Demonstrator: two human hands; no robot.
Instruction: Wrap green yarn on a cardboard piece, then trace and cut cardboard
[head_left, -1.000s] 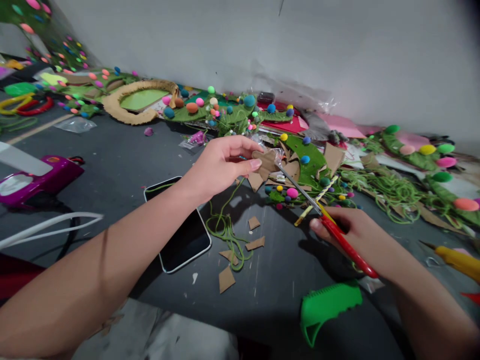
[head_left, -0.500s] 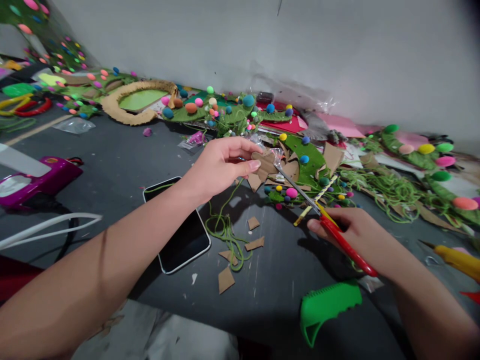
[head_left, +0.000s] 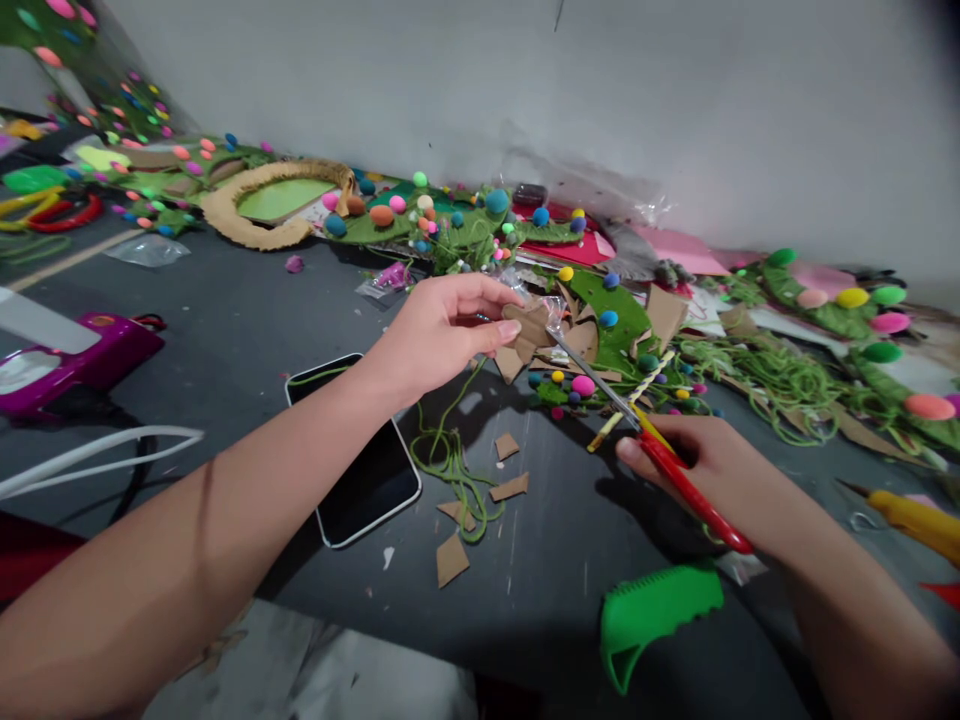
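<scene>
Between the thumb and fingers of my left hand (head_left: 442, 330) is a small brown cardboard cutout (head_left: 531, 328) with a notched, curved outline. My right hand (head_left: 709, 470) grips scissors (head_left: 679, 485) with red and yellow handles. Their metal blades point up and left, with the tips at the cutout's right edge. Whether the blades are closed on the cardboard I cannot tell. Below the cutout, several cardboard scraps (head_left: 452, 560) lie on the dark table (head_left: 547, 590). Green yarn (head_left: 450, 460) runs in loose loops beneath my left hand.
A phone (head_left: 367, 490) lies under my left forearm. Near the front edge rests a green toothed plastic tool (head_left: 660, 610). Green leaf shapes with coloured pompoms (head_left: 450, 230) and a tan ring (head_left: 255, 220) line the wall. A purple device (head_left: 97, 360) stands at left; a yellow-handled tool (head_left: 911, 515) lies right.
Almost nothing differs. The scissors and my right hand have shifted very slightly; my left hand stays in place with the cardboard cutout.
</scene>
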